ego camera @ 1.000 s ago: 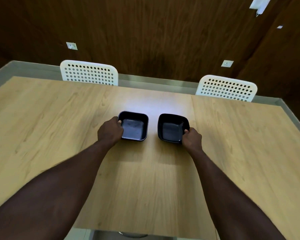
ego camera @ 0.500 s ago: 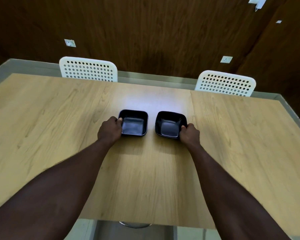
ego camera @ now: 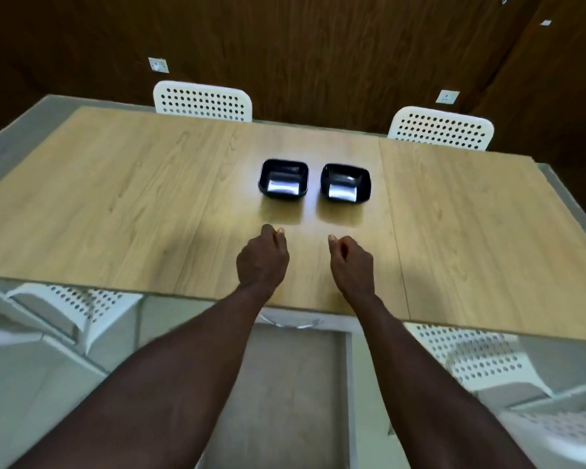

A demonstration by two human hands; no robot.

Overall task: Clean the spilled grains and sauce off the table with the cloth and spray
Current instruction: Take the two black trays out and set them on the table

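Two joined light-wood panels form the table (ego camera: 122, 204); a seam runs front to back right of centre. Dark wood-panelled wall (ego camera: 318, 55) behind. Four white perforated chairs in view: far left chair (ego camera: 202, 102) and far right chair (ego camera: 440, 128) tucked at the far edge, near left chair (ego camera: 78, 304) and near right chair (ego camera: 477, 360) on my side, both partly under the table edge.

My forearms reach in from below. My left hand (ego camera: 263, 260) and my right hand (ego camera: 351, 262) hang over the near part of the table, apart from each other, fingers curled loosely inward, holding nothing. Whether they touch the tabletop I cannot tell.

Beyond them, well clear of both hands, the left black bowl (ego camera: 284, 179) and the right black bowl (ego camera: 345, 183) sit side by side near the table's middle, a narrow gap between them. Square, glossy, insides look bare.

Spilled grains, sauce, cloth, spray: none located in this view.
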